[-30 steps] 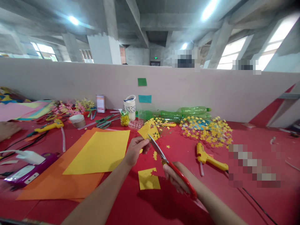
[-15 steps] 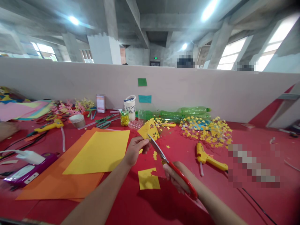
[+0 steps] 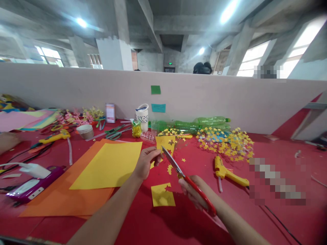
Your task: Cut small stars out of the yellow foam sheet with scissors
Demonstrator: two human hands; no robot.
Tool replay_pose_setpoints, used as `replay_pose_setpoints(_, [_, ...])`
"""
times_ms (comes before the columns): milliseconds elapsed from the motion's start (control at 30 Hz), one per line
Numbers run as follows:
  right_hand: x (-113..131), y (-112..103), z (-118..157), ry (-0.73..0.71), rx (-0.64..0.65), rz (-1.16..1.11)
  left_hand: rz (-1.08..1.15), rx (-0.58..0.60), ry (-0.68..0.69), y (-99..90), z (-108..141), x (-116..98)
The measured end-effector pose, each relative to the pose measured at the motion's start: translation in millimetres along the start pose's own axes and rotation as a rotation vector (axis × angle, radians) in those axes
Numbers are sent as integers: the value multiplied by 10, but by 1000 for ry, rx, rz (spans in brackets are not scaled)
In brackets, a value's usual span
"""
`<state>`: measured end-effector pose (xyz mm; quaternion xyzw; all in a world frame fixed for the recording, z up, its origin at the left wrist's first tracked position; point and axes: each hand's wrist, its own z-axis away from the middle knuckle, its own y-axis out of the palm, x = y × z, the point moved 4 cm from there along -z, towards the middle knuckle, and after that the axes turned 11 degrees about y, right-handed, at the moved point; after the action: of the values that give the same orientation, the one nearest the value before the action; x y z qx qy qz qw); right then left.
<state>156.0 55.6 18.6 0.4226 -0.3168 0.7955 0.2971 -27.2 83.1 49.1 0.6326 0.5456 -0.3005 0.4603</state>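
Between its thumb and fingers my left hand (image 3: 146, 161) pinches a small piece of yellow paper (image 3: 166, 141) with cut-out gaps in it. My right hand (image 3: 192, 190) is wrapped round the red handles of a pair of scissors (image 3: 176, 166). The scissor tips lie at the paper, close to my left fingertips; whether the blades are apart is hard to see. Below, a second yellow paper piece (image 3: 162, 195) with a notched edge lies on the red table (image 3: 189, 224). Small yellow stars and scraps (image 3: 169, 169) are scattered between my hands.
Yellow sheets (image 3: 109, 166) lie over orange sheets (image 3: 51, 200) at left, beside a purple power strip (image 3: 35, 185). A yellow glue gun (image 3: 228, 173) rests at right, below a heap of yellow stars (image 3: 230, 143). Green bottles (image 3: 189, 126) line the partition. Another person's hand (image 3: 10, 141) shows far left.
The yellow paper in my left hand has turned, so its top edge now lies nearly level. The scissors and my right hand have hardly moved.
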Motion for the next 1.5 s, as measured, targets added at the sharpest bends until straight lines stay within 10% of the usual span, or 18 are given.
replay_pose_setpoints(667, [-15,28,-16,-45,-74,35,98,-58,-21,51,8,-32])
replay_pose_setpoints(900, [-79,19,-70,-58,-145,32,21,112,-115,139,56,25])
replay_pose_setpoints(1500, [-11,60,4,6,-43,60,5,-60,99,5,-5,-57])
